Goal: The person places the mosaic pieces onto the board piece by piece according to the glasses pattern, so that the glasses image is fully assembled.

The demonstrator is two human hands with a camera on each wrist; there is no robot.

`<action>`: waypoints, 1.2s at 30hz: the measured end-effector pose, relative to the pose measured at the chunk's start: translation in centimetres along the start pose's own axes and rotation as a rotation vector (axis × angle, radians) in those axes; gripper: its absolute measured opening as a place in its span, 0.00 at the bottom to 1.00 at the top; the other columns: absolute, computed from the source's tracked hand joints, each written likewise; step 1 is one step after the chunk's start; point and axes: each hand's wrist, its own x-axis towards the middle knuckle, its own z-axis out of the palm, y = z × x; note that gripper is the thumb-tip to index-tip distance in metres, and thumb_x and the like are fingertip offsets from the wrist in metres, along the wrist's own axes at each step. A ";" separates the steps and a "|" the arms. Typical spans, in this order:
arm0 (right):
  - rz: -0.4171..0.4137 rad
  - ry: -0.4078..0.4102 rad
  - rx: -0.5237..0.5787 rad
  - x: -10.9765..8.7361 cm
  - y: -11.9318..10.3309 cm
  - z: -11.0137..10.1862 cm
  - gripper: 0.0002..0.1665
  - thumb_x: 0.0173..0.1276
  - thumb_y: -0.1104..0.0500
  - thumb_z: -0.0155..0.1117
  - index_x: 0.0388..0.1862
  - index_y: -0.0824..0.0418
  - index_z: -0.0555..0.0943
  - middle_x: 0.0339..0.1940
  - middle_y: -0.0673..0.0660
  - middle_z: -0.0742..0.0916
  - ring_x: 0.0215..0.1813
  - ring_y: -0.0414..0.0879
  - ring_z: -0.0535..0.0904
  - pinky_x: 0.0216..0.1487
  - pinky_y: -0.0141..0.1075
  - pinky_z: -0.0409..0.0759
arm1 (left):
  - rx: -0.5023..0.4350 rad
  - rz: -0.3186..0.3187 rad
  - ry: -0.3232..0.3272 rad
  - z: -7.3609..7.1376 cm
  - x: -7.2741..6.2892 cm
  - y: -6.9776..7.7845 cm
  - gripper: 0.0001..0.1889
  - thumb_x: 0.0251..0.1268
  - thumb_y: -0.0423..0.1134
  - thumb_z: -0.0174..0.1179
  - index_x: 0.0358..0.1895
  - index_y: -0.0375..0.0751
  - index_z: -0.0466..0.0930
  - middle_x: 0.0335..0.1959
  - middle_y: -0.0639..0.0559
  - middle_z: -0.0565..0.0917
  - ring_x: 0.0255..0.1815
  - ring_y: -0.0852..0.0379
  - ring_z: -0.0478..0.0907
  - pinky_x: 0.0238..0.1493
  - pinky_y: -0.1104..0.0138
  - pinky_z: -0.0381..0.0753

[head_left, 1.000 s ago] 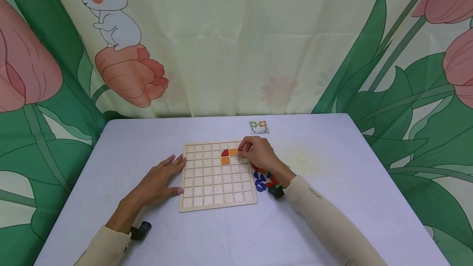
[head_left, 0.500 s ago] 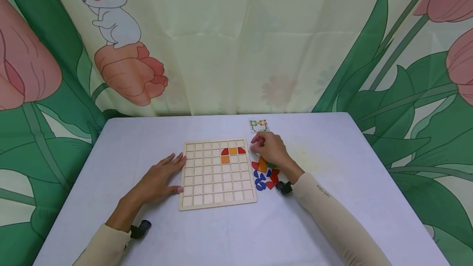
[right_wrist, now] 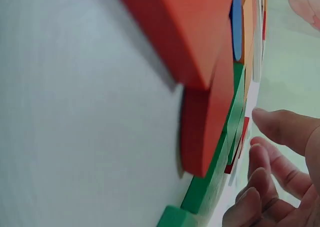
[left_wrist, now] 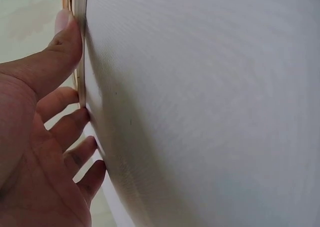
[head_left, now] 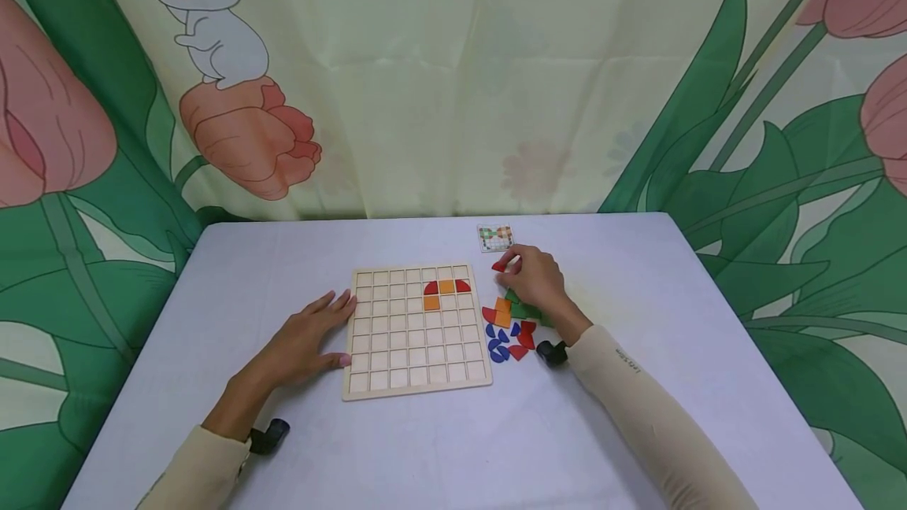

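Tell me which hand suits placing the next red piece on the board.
Right hand, probably: it touches or nearly touches a red piece near the board. The left hand rests against the board's left edge.

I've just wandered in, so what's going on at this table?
A person's left hand rests against a pale wooden grid board, which holds two red rounded pieces and two orange square pieces. The right hand is at another red rounded piece; whether that is in its grip is hard to tell. Loose red, orange, blue and green pieces lie beside the board, and a small patterned card lies beyond its far edge.
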 end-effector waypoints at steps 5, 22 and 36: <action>-0.003 -0.007 -0.014 0.4 0.1 0.0 0.21 0.68 0.52 0.78 0.58 0.52 0.84 0.41 0.58 0.87 0.38 0.51 0.81 0.30 0.33 0.80 | 0.003 -0.004 0.014 -0.2 0.0 0.1 0.52 0.59 0.48 0.79 0.84 0.40 0.61 0.86 0.41 0.61 0.86 0.30 0.54 0.75 0.28 0.64; -0.130 -0.059 -0.033 0.4 -0.1 0.2 0.12 0.68 0.53 0.79 0.47 0.52 0.88 0.46 0.56 0.87 0.49 0.52 0.80 0.47 0.42 0.83 | -0.007 0.005 0.023 -0.1 0.0 0.0 0.52 0.58 0.48 0.79 0.84 0.39 0.61 0.86 0.41 0.61 0.86 0.30 0.55 0.75 0.29 0.64; -0.108 -0.037 -0.076 -0.2 -0.4 0.5 0.17 0.66 0.51 0.81 0.49 0.52 0.86 0.43 0.56 0.86 0.44 0.50 0.80 0.40 0.38 0.80 | -0.014 -0.005 0.010 0.2 -0.1 0.0 0.53 0.58 0.47 0.79 0.84 0.40 0.60 0.87 0.42 0.59 0.87 0.30 0.53 0.76 0.29 0.62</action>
